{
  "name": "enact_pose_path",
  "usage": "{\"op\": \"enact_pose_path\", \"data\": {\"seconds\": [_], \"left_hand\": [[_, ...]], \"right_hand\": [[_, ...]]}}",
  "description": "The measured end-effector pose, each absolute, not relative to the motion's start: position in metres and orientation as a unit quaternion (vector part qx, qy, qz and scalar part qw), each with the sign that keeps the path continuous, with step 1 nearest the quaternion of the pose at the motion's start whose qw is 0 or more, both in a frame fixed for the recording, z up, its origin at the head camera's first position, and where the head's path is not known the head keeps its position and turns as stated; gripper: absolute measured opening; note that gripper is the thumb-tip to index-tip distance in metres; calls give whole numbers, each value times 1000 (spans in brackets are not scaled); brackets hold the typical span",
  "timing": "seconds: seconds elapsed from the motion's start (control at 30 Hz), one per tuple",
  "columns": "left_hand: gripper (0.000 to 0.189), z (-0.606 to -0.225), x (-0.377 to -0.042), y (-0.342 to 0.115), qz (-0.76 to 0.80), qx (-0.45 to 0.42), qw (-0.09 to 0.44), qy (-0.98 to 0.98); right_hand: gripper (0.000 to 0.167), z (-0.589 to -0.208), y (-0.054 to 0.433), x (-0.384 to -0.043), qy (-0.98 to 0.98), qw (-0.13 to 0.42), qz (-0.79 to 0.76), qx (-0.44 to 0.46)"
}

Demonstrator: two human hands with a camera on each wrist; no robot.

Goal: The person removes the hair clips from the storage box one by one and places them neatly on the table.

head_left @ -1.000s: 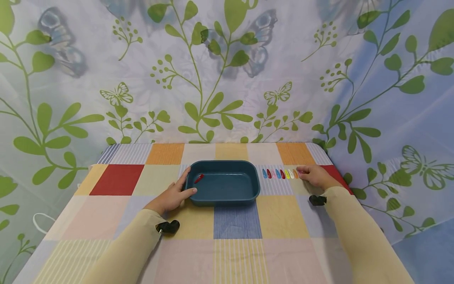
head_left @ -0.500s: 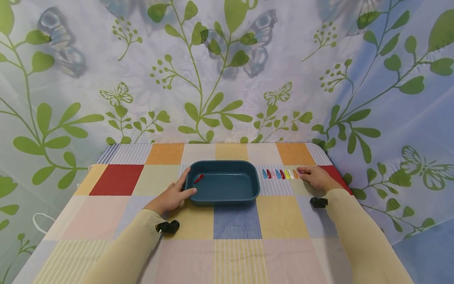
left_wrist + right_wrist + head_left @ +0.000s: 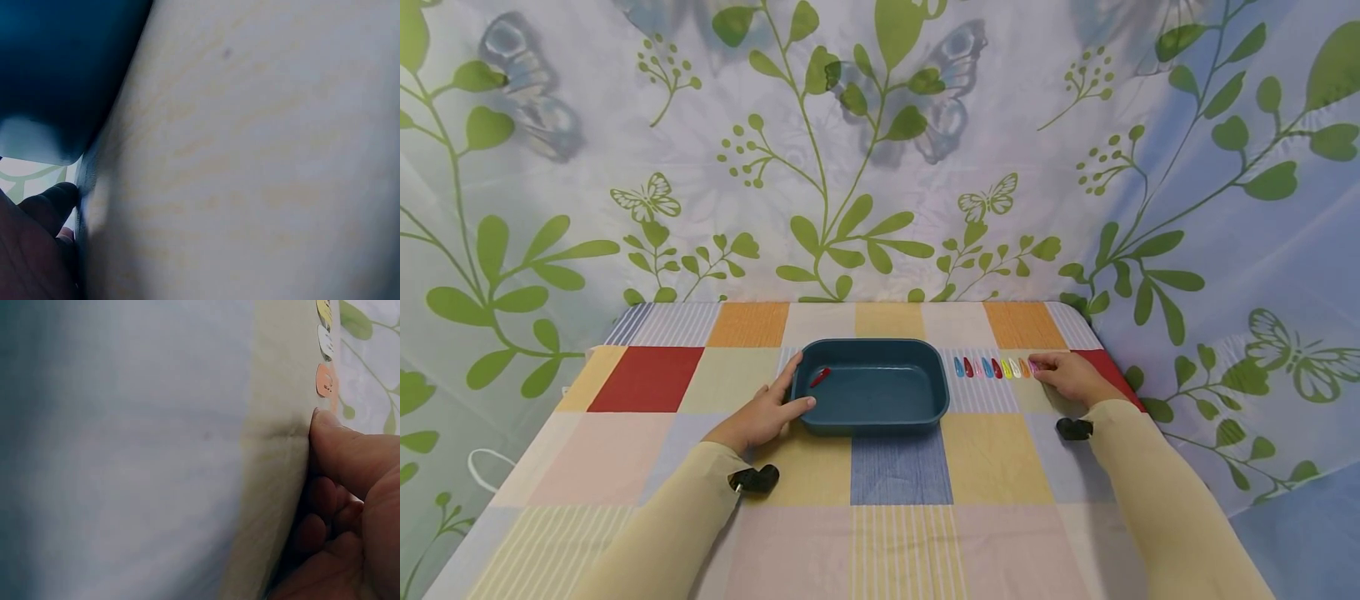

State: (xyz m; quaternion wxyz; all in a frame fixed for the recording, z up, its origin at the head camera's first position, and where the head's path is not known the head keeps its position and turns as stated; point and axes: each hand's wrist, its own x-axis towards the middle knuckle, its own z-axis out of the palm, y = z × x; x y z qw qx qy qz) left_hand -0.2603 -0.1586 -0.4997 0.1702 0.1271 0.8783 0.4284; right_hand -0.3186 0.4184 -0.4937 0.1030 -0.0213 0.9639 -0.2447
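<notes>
A dark teal rectangular tray (image 3: 872,427) sits mid-table with one red snap hair clip (image 3: 820,377) inside at its left end. My left hand (image 3: 760,415) rests on the tray's left side, fingers stretched along the rim and thumb over the near left corner; the left wrist view shows its fingers (image 3: 53,203) beneath the blurred tray wall. To the right of the tray, several snap hair clips (image 3: 997,367) lie in a row. My right hand (image 3: 1071,377) pinches the purple clip at the row's right end, mostly hidden by the fingertips, beside an orange clip (image 3: 324,380).
A patchwork cloth (image 3: 902,467) covers the table. Behind and at the right hangs a curtain (image 3: 700,150) printed with leaves and butterflies, close to the table's edges. A white cord (image 3: 488,472) loops at the left edge.
</notes>
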Motion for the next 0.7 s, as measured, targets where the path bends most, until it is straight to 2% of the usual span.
{"op": "enact_pose_path", "data": {"seconds": [0.7], "left_hand": [[89,-498,-260,-158,422,141,161,881]], "right_hand": [[53,-493,419,-320,964,111,-242,-18]]}}
